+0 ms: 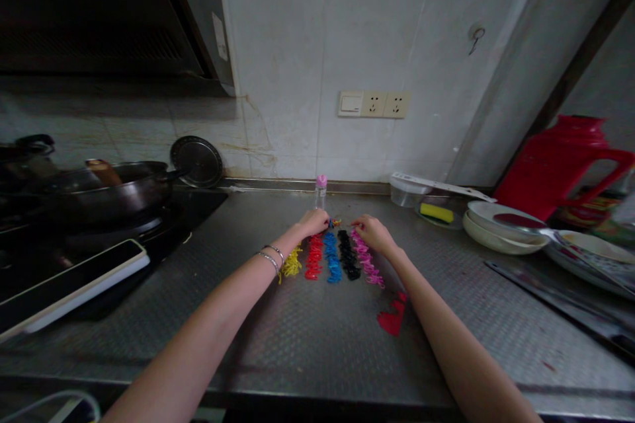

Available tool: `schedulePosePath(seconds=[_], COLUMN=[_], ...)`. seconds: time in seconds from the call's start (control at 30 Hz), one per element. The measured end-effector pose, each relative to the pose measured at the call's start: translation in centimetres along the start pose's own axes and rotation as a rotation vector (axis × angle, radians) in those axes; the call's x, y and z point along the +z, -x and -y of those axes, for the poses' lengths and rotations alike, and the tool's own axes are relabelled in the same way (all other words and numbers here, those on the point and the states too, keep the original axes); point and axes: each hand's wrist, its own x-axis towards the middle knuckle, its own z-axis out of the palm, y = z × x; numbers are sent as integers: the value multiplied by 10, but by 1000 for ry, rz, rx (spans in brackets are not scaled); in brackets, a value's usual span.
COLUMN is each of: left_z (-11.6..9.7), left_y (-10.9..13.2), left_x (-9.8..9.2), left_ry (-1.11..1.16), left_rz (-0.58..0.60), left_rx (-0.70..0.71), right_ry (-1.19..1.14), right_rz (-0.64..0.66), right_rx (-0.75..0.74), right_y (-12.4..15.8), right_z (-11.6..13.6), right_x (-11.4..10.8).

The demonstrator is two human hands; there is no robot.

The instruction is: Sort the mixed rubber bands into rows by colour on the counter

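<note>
Small elastic bands lie on the metal counter in separate rows by colour: yellow bands [292, 263], red bands [313, 258], blue bands [332, 258], black bands [348, 256] and pink bands [367, 258]. A few mixed-colour bands [337, 222] sit beyond the rows, between my hands. My left hand [313, 219] is closed at the far end of the red row, its fingertips beside those mixed bands. At the far end of the pink row, my right hand [371, 232] has its fingers pinched together. Whatever either hand grips is too small to make out.
A clear bottle with a pink cap [321, 190] stands behind my left hand. A red heart-shaped piece [393, 316] lies near my right forearm. Bowls [501, 228], a knife [560, 304] and a red thermos [555, 168] are at right; a stove with a pan [114, 195] is at left.
</note>
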Motion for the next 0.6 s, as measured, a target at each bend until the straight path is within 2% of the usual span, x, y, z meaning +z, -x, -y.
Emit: schedulePosePath(seconds=[0.23, 0.43, 0.6], left_z=[5, 8, 4], left_y=[-4, -12, -11], left_x=[1, -10, -19], left_ry=[153, 322, 485], left_rz=[-43, -103, 12], left_rx=[-20, -78, -25], right_ry=[-1, 4, -5], right_rz=[21, 14, 27], right_rx=[-2, -8, 0], right_y=[0, 0, 0], right_z=[1, 1, 1], right_x=[-2, -1, -1])
